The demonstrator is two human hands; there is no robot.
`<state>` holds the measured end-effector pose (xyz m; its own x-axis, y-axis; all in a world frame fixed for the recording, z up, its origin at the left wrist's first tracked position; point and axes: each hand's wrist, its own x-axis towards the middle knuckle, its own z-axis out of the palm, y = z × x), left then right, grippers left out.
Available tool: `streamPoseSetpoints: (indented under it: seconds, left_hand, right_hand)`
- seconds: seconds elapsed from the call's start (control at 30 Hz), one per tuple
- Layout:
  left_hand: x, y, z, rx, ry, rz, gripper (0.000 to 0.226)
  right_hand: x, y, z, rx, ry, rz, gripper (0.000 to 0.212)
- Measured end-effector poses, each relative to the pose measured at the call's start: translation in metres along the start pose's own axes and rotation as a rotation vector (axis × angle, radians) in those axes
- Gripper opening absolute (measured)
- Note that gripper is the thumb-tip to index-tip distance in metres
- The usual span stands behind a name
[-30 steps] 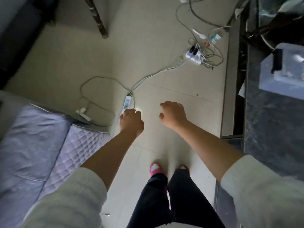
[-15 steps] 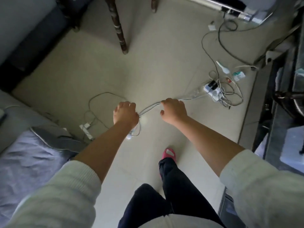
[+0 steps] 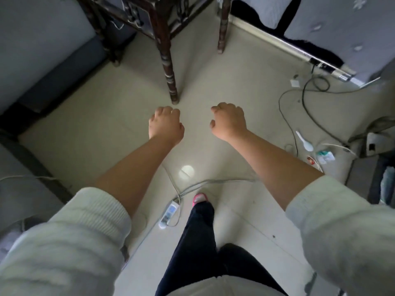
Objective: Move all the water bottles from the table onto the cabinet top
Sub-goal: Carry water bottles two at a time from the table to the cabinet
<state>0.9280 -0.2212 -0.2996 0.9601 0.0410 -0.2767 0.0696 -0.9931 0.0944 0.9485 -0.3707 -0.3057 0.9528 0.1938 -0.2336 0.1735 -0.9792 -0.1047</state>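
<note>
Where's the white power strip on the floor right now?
In the head view, the white power strip lies on the floor low and centre, just left of the pink shoe, between the person's forearms, with grey cables running off it.

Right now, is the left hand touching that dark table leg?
Apart. The head view shows pale floor between the left hand and the foot of the dark table leg.

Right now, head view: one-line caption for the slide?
Person walks over floor cables toward dark wooden table legs, left hand and right hand empty.
</note>
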Motion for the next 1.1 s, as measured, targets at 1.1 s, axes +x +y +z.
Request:
streamPoseSetpoints:
  seconds: [1.1]
  left_hand:
    - [0.553,0.023,-0.154,-0.187,0.022,-0.209,0.041]
  right_hand:
    - [0.588,0.074,-0.153,0.126,0.004,-0.201,0.037]
